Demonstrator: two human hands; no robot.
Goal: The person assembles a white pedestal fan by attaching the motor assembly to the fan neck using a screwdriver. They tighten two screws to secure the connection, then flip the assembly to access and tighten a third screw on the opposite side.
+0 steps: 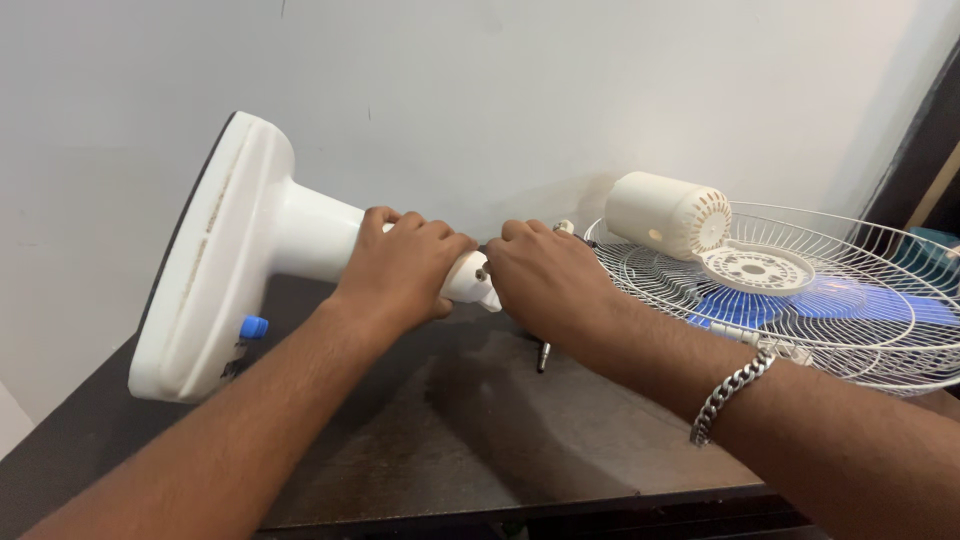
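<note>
The white fan stand (290,235) lies on its side across the dark table (450,440), its broad flat base (210,265) tipped up on edge near the table's left edge and its neck pointing right toward the middle. A small blue knob (254,327) sits low on the base, with a dark label patch just below it, too small to make out. The left hand (405,265) wraps around the neck, fingers curled together and clamped on the white tube. The right hand (545,275) meets it at the neck's white end fitting (472,280), fingers bent and closed against that tip; whether they pinch something small there cannot be told. A silver chain bracelet (730,395) hangs on the right wrist. A slim metal rod (543,355) lies on the table just under the right hand. Toward the table's right edge rests the white wire fan guard (860,330), lying flat, with blue fan blades (800,305) beneath the wires and the white motor housing (668,213) lying on its near rim.
</note>
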